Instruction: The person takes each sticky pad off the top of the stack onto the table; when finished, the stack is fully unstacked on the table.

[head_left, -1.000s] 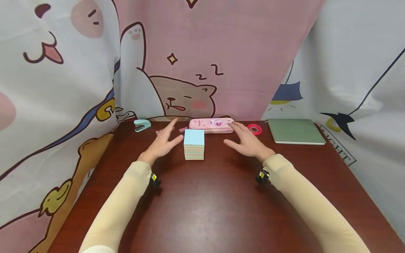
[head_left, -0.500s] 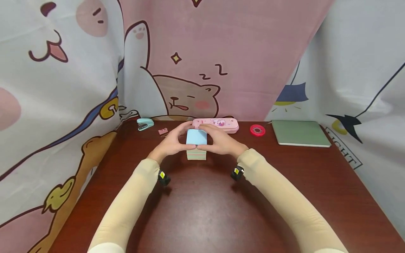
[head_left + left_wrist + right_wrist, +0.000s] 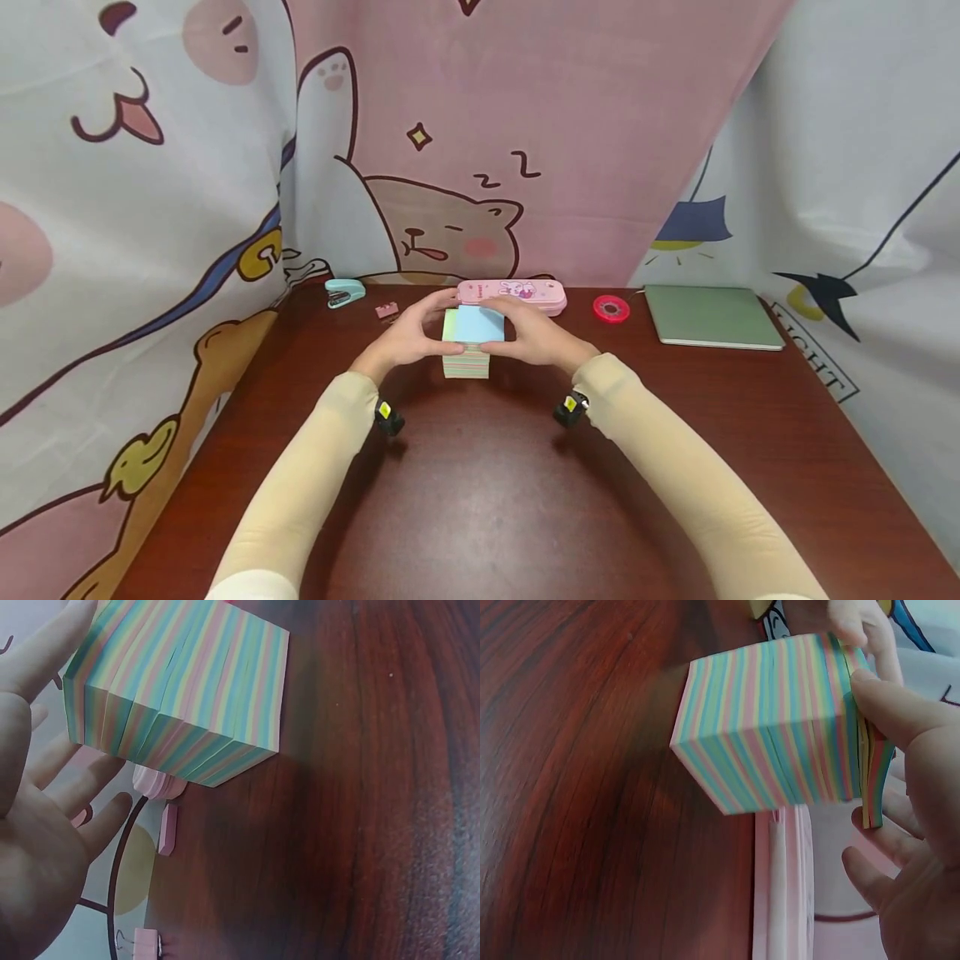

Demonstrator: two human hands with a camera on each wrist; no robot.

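The left hand [image 3: 411, 333], at the block's 9 o'clock, grips the upper part of a striped paper block [image 3: 467, 365] between thumb and fingers; the right hand [image 3: 542, 335], at 3 o'clock, pinches a blue-topped slab [image 3: 482, 323] of sheets lying off-centre over it, overhanging toward 3 o'clock — a green strip of sheet shows at 9. The block stands upright on the dark red-brown table [image 3: 487, 500]. Just behind, toward 1 o'clock, lies a pink pencil case [image 3: 551, 296]. A pink binder clip [image 3: 386, 311] sits near 10 o'clock, a light-blue stapler [image 3: 345, 292] farther along that line. Between 2 and 3 o'clock lies a red ring-shaped object [image 3: 611, 309] — beyond it, a green notebook [image 3: 712, 317].
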